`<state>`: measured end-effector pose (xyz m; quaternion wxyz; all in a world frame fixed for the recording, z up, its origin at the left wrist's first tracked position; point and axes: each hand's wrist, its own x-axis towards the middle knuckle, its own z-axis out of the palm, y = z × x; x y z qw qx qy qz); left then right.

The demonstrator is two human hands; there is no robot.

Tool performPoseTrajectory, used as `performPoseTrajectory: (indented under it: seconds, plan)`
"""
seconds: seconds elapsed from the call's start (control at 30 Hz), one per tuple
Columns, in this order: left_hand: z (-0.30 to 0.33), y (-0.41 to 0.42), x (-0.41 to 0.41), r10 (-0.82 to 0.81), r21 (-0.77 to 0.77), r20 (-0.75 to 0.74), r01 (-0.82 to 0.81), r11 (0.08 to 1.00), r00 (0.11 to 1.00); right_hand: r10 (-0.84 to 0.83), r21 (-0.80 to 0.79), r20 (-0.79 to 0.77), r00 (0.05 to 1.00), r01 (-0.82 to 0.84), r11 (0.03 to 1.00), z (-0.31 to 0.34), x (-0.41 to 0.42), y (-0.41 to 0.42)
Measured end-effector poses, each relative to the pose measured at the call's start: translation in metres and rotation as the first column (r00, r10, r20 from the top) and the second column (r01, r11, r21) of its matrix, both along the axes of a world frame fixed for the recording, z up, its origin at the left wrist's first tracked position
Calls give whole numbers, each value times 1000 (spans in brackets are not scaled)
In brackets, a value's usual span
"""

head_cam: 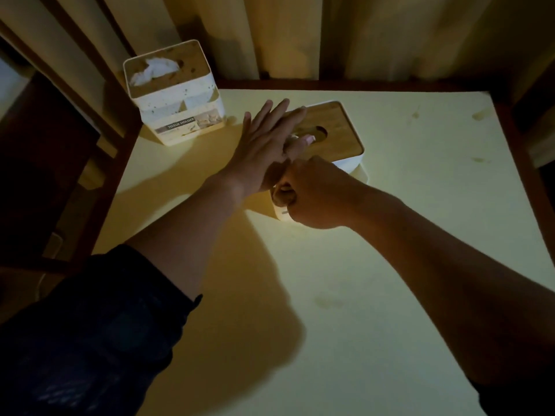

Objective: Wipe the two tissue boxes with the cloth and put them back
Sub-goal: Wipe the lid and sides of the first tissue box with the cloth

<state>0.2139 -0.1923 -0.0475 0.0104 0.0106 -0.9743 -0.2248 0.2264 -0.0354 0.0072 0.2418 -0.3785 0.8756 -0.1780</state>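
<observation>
Tall box (177, 94) behind-left — low box (333, 130).

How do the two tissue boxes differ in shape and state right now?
The back tissue box is tall and cube-like, untouched; the near tissue box is low and long, under the flat left hand. A tissue sticks out of the back box; the near box's slot is partly hidden. Both are white with wooden lids.

The left hand (264, 145) hides the flat tissue box's (333, 127) near-left lid.
</observation>
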Motion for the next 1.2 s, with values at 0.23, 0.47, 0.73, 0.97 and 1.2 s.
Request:
performPoseTrajectory:
  seconds: [0.23,0.47,0.73,0.97,1.2]
  plan:
    - [0,4,3,7,25,-19,-7,1000,1000,63,238,-22,998,-56,970,-12,13,-14]
    - [-3,-3,-7,-7,-54,39,9,998,999,69,128,-11,998,-67,989,5,1,-8]
    - [0,2,5,-23,19,-15,23,1000,1000,141,260,-19,990,-131,957,-9,11,-14]
    - [2,1,0,-38,5,23,38,999,999,292,383,-76,953,-243,891,7,-2,-13]
    - [-2,1,6,-40,36,-31,41,999,999,356,445,-152,922,-257,858,-16,6,-15]
